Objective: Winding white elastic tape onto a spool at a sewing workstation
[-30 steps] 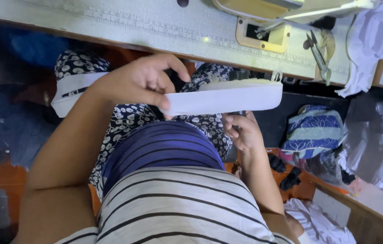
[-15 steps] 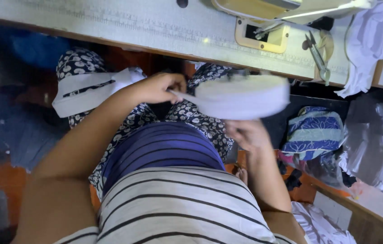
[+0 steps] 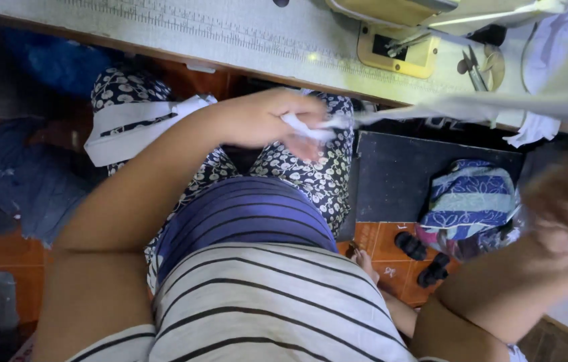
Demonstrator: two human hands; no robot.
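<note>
My left hand [image 3: 264,121] is closed on one end of a long white fabric strip [image 3: 431,107], held above my lap in the flower-print garment [image 3: 311,174]. The strip stretches, blurred, to the right under the edge of the sewing table [image 3: 163,30]. My right hand [image 3: 565,201] is a blur at the far right, below the strip's other end. Whether it holds the strip I cannot tell.
On the table are a yellow sewing machine base [image 3: 398,50], scissors [image 3: 475,67] and a heap of white cloth [image 3: 565,33]. A white piece [image 3: 136,124] lies on my left knee. On the floor are a blue patterned bundle [image 3: 471,198], black sandals [image 3: 424,258] and denim cloth [image 3: 16,181].
The folded white piece has been pulled out into a long strip towards the right. My right hand swung from the middle to the far right; my left hand stayed over my lap.
</note>
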